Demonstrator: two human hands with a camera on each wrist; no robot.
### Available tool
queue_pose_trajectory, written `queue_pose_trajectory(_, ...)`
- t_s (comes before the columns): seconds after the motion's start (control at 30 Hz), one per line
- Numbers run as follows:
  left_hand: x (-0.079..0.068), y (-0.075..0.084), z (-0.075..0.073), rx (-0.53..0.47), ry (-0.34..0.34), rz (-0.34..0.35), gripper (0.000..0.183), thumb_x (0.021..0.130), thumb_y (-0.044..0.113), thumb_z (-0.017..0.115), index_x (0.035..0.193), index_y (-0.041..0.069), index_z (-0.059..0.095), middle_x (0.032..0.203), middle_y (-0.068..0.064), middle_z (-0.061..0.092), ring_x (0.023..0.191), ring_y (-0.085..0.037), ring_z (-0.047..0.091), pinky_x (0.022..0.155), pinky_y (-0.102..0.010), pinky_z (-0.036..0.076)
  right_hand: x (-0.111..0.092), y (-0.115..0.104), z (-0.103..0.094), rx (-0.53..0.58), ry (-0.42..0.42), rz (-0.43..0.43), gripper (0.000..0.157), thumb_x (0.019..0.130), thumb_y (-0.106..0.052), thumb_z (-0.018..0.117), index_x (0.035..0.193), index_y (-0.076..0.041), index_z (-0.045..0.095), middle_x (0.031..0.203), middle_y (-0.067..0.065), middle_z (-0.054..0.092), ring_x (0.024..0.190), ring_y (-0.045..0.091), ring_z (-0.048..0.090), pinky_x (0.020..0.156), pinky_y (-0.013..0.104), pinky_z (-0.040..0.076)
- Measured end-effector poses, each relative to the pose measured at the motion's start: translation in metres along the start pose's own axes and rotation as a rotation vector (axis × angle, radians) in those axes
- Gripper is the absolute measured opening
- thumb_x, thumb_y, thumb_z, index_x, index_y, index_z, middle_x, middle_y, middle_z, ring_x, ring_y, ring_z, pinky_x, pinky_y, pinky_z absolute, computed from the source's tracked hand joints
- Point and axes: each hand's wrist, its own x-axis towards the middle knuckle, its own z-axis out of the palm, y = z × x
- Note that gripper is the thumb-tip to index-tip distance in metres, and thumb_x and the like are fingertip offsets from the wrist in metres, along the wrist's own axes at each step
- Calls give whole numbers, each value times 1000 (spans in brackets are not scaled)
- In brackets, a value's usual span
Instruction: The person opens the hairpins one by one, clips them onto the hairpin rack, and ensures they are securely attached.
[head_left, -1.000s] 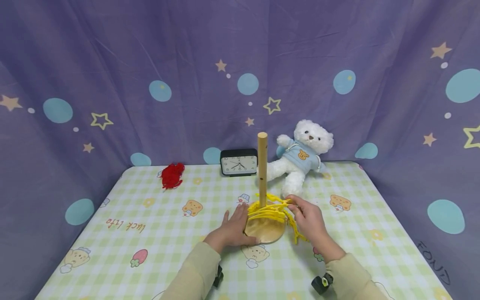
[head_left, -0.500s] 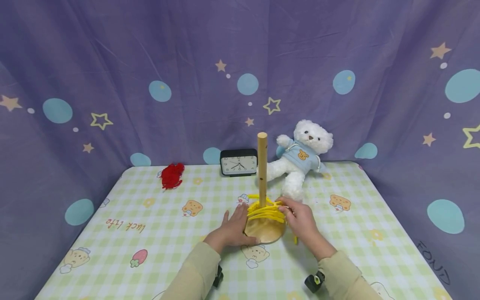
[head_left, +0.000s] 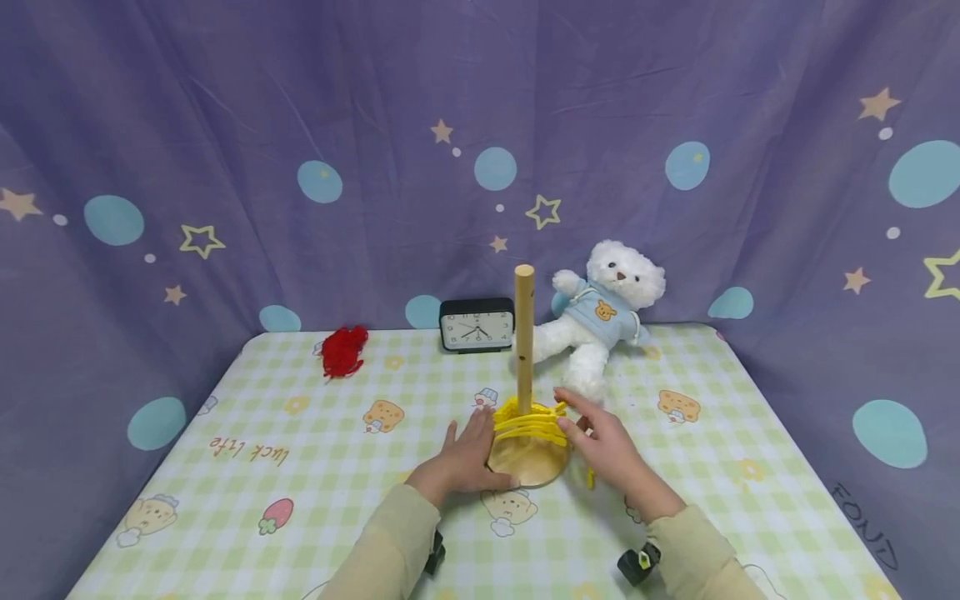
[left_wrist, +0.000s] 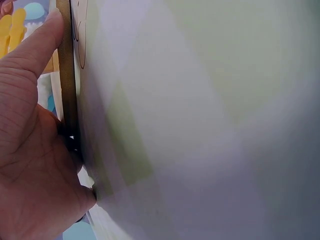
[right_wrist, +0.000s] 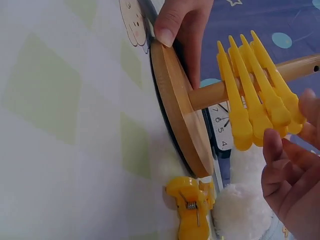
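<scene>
A round wooden base (head_left: 534, 467) carries an upright wooden post (head_left: 525, 342). Several yellow plastic clips (right_wrist: 256, 107) are stacked low on that post, their tapered ends and wide ends reaching past it. My left hand (head_left: 467, 458) presses against the base's left edge, fingers straight, thumb at the front rim. At the clips' wide ends is my right hand (head_left: 600, 437), its index finger and thumb spread apart around them. On the table beside the base lies another yellow clip (right_wrist: 191, 202) with a metal spring, mostly hidden by my right hand in the head view.
Behind the post stand a black desk clock (head_left: 477, 327) and a white teddy bear (head_left: 603, 312) in a blue top. A red tangled bundle (head_left: 344, 352) lies at the back left of the checked tablecloth (head_left: 315, 533). A purple curtain (head_left: 405, 100) hangs behind.
My right hand brought a clip leftward onto the post, and its finger and thumb have since spread apart. The clip now sits with the others. My left hand has stayed put.
</scene>
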Motion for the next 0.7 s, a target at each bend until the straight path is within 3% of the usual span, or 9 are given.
queue_pose_trajectory(0.17,6,-5,5,10,-1,-11,116,80,64,68,156,4,5,163,-8,-6,149,-20,-7,116,-51,-10,-4,-1,-5,29,44,48,43,99,-37,57,139,-22,55,132,2,60,71,15,56,56,28,48)
queue_pose_trajectory(0.37,10,-9,11,11,14,-10,117,78,66,68,156,4,6,163,-6,-6,149,-19,-7,115,-52,-11,-11,0,-16,7,123,107,32,100,-29,57,129,-17,64,122,1,65,61,14,52,50,28,44)
queue_pose_trajectory(0.7,8,-7,8,14,4,-23,116,78,65,69,156,4,7,164,-6,-5,149,-20,-6,116,-51,-10,-23,14,-34,-110,127,169,22,99,-24,60,118,-16,68,118,6,66,62,14,52,52,27,44)
